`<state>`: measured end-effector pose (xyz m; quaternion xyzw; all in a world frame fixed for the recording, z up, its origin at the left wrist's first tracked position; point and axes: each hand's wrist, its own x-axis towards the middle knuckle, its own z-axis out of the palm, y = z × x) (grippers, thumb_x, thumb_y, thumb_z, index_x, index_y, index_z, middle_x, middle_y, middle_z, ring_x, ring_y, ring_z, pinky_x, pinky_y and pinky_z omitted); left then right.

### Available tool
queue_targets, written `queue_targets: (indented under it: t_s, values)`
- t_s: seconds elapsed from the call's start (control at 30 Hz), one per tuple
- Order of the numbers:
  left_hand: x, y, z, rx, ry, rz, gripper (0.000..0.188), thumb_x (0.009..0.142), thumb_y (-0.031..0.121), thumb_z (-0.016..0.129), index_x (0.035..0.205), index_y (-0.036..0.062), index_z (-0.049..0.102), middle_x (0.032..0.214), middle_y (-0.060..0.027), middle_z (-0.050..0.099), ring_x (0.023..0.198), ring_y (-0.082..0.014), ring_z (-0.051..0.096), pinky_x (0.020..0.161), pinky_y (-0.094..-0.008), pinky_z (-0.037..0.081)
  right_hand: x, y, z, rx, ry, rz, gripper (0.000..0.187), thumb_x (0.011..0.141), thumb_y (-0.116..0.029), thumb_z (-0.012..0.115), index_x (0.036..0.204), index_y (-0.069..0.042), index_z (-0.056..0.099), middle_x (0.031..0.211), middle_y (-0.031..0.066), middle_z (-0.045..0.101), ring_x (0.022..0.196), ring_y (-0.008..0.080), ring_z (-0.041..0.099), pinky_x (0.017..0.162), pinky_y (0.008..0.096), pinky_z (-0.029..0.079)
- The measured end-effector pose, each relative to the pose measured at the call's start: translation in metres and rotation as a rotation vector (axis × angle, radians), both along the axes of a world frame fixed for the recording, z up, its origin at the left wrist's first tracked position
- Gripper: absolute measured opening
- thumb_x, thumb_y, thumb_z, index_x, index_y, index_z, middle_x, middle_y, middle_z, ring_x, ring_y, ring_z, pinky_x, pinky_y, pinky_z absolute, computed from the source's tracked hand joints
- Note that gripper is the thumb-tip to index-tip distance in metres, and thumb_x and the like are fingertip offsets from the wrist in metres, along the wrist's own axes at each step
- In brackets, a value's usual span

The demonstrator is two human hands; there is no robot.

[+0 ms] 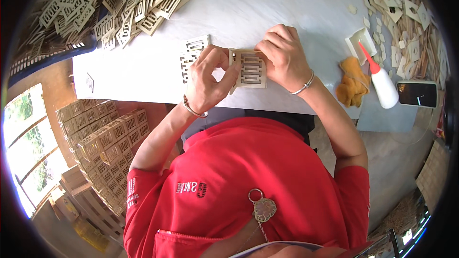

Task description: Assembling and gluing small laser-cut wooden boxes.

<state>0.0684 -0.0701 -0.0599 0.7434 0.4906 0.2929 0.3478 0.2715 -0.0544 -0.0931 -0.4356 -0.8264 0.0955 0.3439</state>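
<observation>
A small pale wooden lattice panel [252, 71] with cut-out slots is held over the near edge of the table. My right hand [286, 57] is closed on its upper right corner, fingers bent. My left hand [208, 77] pinches a narrow wooden piece [233, 57], seen nearly edge-on, at the panel's left side. Whether the two pieces are joined I cannot tell. Beside and partly behind my left hand, more slotted panels [197, 43] lie on the table.
A heap of slotted panels [138, 5] spreads at the far left, beside a blue basket [52, 62]. To the right are an orange cloth [353, 83], a white glue bottle [384, 88] with red nozzle, a phone [417, 93] and wood pieces [411, 33]. Stacked lattice boxes [107, 143] stand lower left.
</observation>
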Motion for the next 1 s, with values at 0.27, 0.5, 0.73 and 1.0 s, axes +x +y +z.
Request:
queue_targets:
  t_s: [0.27, 0.5, 0.73, 1.0]
  values:
    - [-0.04, 0.006, 0.005, 0.05, -0.07, 0.068, 0.031, 0.077, 0.023, 0.074, 0.091, 0.0004, 0.058, 0.1, -0.016, 0.063, 0.089, -0.0265, 0.062, 0.077, -0.0356, 0.05, 0.011, -0.006, 0.023, -0.072, -0.061, -0.029, 0.042, 0.067, -0.02, 0.076, 0.103, -0.007, 0.059, 0.091, 0.006, 0.061, 0.096, 0.0239, 0.053, 0.087, 0.0385, 0.037]
    - [-0.104, 0.01, 0.001, 0.298, 0.609, -0.261, 0.078, 0.064, 0.037, 0.077, 0.128, 0.0068, 0.046, 0.131, -0.0117, 0.049, 0.126, -0.0333, 0.039, 0.101, -0.0483, 0.028, 0.045, -0.016, 0.045, -0.027, -0.075, -0.155, 0.046, 0.072, -0.021, 0.075, 0.111, -0.004, 0.058, 0.103, 0.009, 0.061, 0.104, 0.0278, 0.052, 0.091, 0.0383, 0.037]
    - [-0.1, 0.004, 0.013, 0.295, 0.341, -0.058, 0.079, 0.06, 0.032, 0.081, 0.127, 0.0071, 0.047, 0.124, -0.0108, 0.054, 0.123, -0.0322, 0.041, 0.099, -0.0462, 0.03, 0.019, -0.052, 0.08, -0.173, 0.288, -0.243, 0.012, 0.079, -0.002, 0.065, 0.091, 0.001, 0.064, 0.079, 0.0082, 0.06, 0.069, 0.0167, 0.057, 0.063, 0.0256, 0.045]
    - [0.005, 0.002, 0.045, 0.48, -0.063, -0.197, 0.077, 0.058, 0.032, 0.079, 0.122, 0.0015, 0.048, 0.121, -0.0123, 0.051, 0.117, -0.0321, 0.045, 0.095, -0.0432, 0.033, -0.036, -0.088, 0.062, -0.433, 0.847, -0.108, 0.023, 0.089, -0.018, 0.06, 0.093, 0.005, 0.061, 0.077, 0.0068, 0.062, 0.062, 0.0119, 0.054, 0.054, 0.0255, 0.043]
